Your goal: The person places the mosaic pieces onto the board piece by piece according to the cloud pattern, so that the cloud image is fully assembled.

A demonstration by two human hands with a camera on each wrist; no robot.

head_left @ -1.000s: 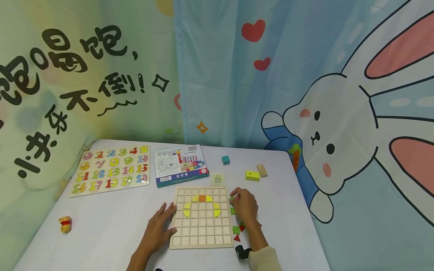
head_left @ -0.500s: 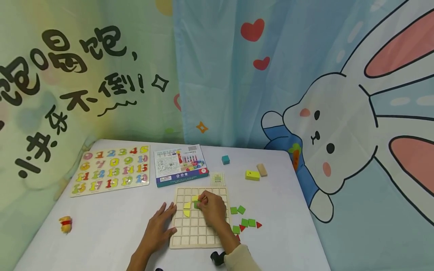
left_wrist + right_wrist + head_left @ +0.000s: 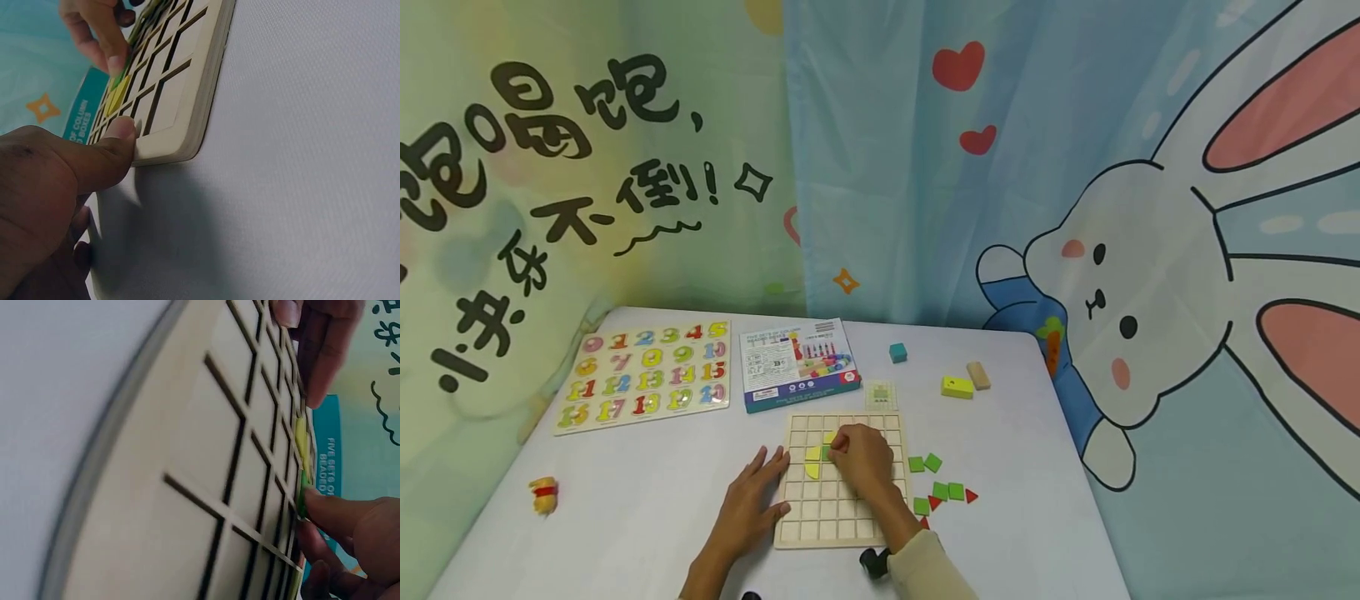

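Observation:
A wooden grid board (image 3: pixel 820 525) lies on the table in front of me. My right hand (image 3: pixel 859 460) is over its upper middle and pinches a green square tile (image 3: pixel 826 452) at a cell next to the yellow curved pieces (image 3: pixel 812 463). The right wrist view shows fingertips (image 3: pixel 325 509) pressing the green tile (image 3: pixel 303 490) on edge against the grid board (image 3: pixel 187 487). My left hand (image 3: pixel 752 500) rests flat with straight fingers at the board's left edge; its thumb (image 3: pixel 115 134) touches the grid board's (image 3: pixel 187 94) corner.
Loose green squares (image 3: pixel 932 462) and red triangles (image 3: pixel 971 496) lie right of the board. Behind it are a small pattern card (image 3: pixel 881 394), a blue box (image 3: pixel 797 364), a number puzzle (image 3: pixel 647 375), a teal cube (image 3: pixel 898 352), yellow (image 3: pixel 957 387) and tan (image 3: pixel 978 376) blocks. A small toy (image 3: pixel 543 496) sits at left.
My right hand carried a green tile from the loose pile at the board's right side onto the grid, then shifted slightly left. The left hand stayed still.

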